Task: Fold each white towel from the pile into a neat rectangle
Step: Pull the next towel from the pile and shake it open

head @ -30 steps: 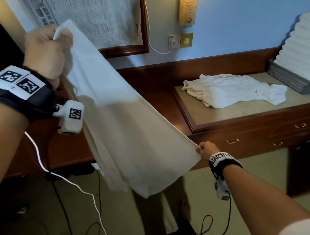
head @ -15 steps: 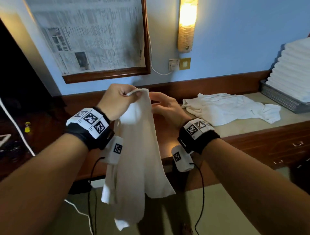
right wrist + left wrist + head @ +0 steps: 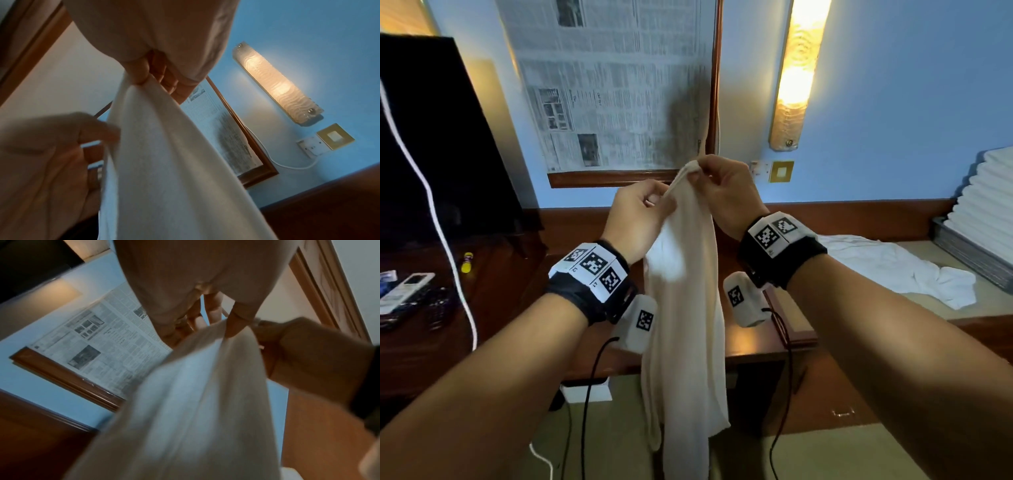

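Observation:
A white towel (image 3: 685, 325) hangs doubled lengthwise in front of me, above the desk edge. My right hand (image 3: 698, 171) pinches its bunched top corners between thumb and fingers, as the right wrist view shows (image 3: 141, 79). My left hand (image 3: 659, 198) sits just below and to the left, pinching the towel's edge; its thumb presses on the cloth (image 3: 236, 327). The towel (image 3: 195, 402) (image 3: 164, 162) falls away from both wrists. The loose pile of white towels (image 3: 893, 270) lies on the counter at right.
A stack of folded white towels (image 3: 986, 202) sits in a grey tray at the far right. A dark TV (image 3: 431, 137), remotes (image 3: 404, 287) and a white cable (image 3: 431, 205) are on the left. A framed newspaper (image 3: 619, 85) and a lit wall lamp (image 3: 798, 68) hang behind.
The hands, wide apart with the towel spread a second ago, have come together. The right hand now holds the joined top corners, and the left hand has shifted slightly lower on the edge.

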The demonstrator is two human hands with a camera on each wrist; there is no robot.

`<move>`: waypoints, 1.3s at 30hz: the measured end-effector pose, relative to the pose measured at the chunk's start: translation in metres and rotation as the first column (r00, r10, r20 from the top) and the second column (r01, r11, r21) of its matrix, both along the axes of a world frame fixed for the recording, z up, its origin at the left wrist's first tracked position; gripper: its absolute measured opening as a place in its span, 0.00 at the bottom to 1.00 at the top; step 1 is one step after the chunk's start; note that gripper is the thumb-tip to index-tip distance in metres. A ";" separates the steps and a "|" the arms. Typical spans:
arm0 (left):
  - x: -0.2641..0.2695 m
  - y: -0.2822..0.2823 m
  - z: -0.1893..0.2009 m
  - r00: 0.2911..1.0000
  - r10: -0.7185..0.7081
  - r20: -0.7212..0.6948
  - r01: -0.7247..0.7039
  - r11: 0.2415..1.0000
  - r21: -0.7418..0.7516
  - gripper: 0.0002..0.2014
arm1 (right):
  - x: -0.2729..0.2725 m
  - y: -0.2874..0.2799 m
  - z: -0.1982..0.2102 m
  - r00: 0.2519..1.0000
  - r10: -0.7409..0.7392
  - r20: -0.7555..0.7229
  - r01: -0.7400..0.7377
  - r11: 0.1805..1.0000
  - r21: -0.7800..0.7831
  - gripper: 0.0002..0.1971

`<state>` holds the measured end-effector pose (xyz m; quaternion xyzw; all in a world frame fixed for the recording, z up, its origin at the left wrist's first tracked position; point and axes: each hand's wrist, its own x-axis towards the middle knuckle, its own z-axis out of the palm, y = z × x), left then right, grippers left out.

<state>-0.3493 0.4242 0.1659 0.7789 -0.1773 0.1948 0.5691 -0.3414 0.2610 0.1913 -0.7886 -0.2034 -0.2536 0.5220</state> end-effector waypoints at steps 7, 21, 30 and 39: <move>0.003 -0.002 -0.046 0.985 0.172 0.003 -0.171 0.977 0.123 0.05 | 0.013 -0.003 0.028 0.993 -0.071 0.098 0.065 0.996 0.064 0.07; 0.020 -0.036 -0.093 0.960 0.090 -0.265 -0.017 0.964 0.264 0.22 | 0.010 -0.076 0.006 0.951 -0.285 -0.121 0.230 0.913 -0.337 0.07; 0.034 -0.047 -0.043 0.998 -0.012 -0.057 0.034 0.911 0.410 0.12 | -0.009 -0.050 -0.054 0.969 -0.112 -0.220 -0.060 0.756 -0.651 0.09; -0.017 -0.005 -0.093 0.910 0.412 -0.039 -0.374 0.860 0.346 0.13 | 0.009 -0.018 -0.005 0.947 -0.314 0.067 0.304 0.811 -0.500 0.11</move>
